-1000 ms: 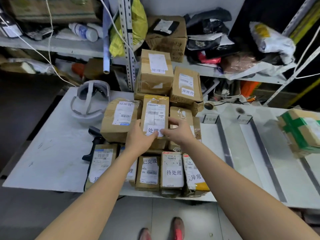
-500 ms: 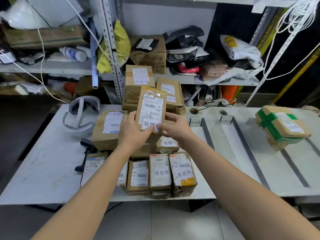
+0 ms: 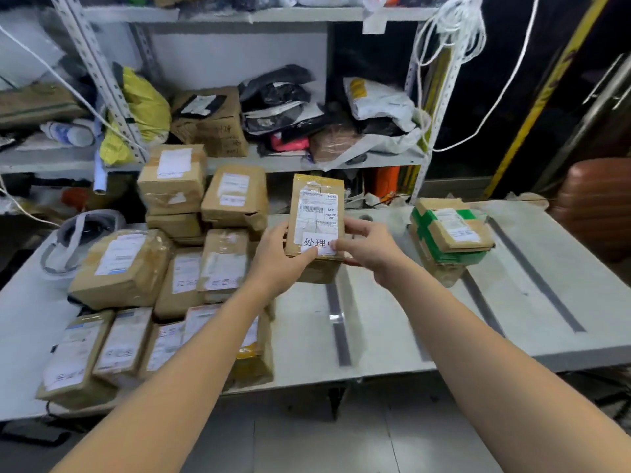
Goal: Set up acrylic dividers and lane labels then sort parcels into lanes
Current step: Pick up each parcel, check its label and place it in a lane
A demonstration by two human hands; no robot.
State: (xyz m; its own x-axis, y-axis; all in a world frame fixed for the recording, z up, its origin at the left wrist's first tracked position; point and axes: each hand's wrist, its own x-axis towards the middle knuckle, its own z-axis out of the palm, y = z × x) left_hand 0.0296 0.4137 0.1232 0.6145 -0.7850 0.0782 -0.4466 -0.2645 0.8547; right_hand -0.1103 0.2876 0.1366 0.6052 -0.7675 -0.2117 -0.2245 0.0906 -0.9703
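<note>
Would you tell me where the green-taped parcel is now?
In the head view, the green-taped parcel sits on the table, right of the held parcel that the left hand and right hand grip.

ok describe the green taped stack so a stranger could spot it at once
Find the grey table and look at its right half, right of the held parcel. The green-taped stack stands alone there, the only parcels bound in bright green tape; the pile at the left is plain brown.

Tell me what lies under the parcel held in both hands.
Below the parcel, held by left hand and right hand, shows the white table and a dark strip. The spot directly beneath is covered.
</note>
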